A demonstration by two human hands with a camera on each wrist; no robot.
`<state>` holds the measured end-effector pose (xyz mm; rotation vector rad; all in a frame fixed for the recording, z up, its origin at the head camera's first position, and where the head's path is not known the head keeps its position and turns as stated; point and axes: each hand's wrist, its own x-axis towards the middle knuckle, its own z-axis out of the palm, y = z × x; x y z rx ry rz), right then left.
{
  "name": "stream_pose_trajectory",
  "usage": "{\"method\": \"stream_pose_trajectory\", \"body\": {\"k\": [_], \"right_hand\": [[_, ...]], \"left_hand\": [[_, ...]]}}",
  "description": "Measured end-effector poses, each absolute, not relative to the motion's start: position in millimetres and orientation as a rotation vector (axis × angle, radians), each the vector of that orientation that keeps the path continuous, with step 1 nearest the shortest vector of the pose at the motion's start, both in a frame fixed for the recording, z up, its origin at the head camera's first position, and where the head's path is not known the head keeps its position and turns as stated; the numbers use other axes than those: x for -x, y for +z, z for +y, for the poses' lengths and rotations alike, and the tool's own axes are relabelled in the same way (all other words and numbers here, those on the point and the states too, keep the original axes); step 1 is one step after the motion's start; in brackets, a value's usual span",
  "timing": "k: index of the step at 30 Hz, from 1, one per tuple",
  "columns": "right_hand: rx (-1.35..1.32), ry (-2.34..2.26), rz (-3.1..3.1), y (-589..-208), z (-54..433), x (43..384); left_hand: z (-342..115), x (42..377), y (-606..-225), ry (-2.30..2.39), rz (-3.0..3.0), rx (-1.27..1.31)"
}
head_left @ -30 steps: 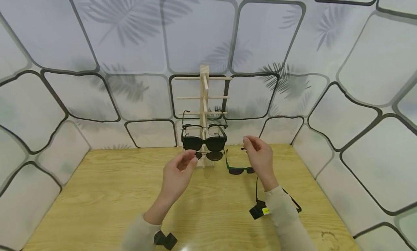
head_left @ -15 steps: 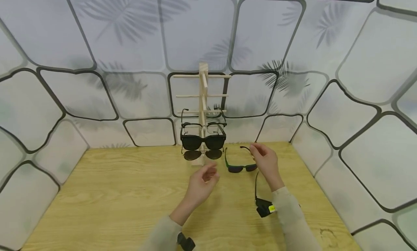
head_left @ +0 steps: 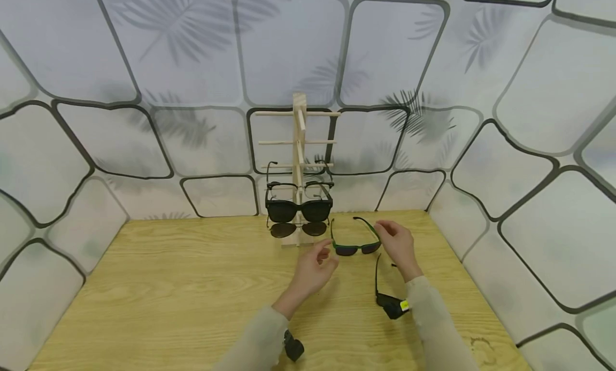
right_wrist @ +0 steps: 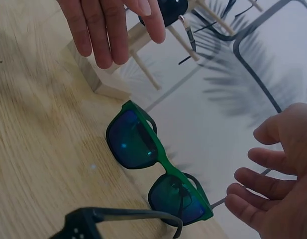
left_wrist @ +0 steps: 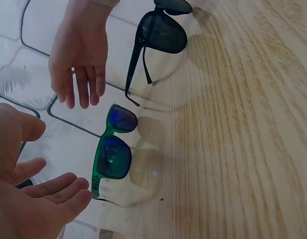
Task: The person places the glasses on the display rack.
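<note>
Green-framed sunglasses [head_left: 345,250] with dark, bluish lenses lie on the wooden table, temples spread towards the back wall. On their left is my left hand [head_left: 314,269], its fingers loosely bent and holding nothing. My right hand [head_left: 398,248] hovers by their right temple, also with nothing in it. In the right wrist view, a gap shows between the right hand [right_wrist: 272,174] and the green sunglasses [right_wrist: 165,167]. The left fingertips appear close to one frame corner in the left wrist view; whether they touch it I cannot tell.
A wooden display stand [head_left: 299,101] rises behind, with bare upper rods. It bears clear-lens glasses [head_left: 274,185], black sunglasses [head_left: 283,210] and thin-rimmed sunglasses [head_left: 284,230]. Black sunglasses [left_wrist: 163,32] lie nearer on the right, partly covered by the right wrist in the head view. Patterned walls surround the table.
My left hand has left the stand's lowest sunglasses and moved right to the green pair. My right hand has shifted slightly right and nearer, uncovering the green pair's right side.
</note>
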<state>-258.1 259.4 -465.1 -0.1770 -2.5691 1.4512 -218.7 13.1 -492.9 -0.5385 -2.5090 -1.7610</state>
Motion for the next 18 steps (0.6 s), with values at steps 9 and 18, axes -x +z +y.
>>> {"method": "stream_pose_trajectory", "body": {"k": [9,18], "right_hand": [[0.259,1.484,-2.659,-474.6,267.5,269.3],[0.279,1.470,-2.735,-483.8,270.8,276.7]], "left_hand": [[26.1,226.6,-499.8,-1.748,-2.567,0.500],[39.4,236.8,-507.1,-1.678,-2.607,0.461]]}}
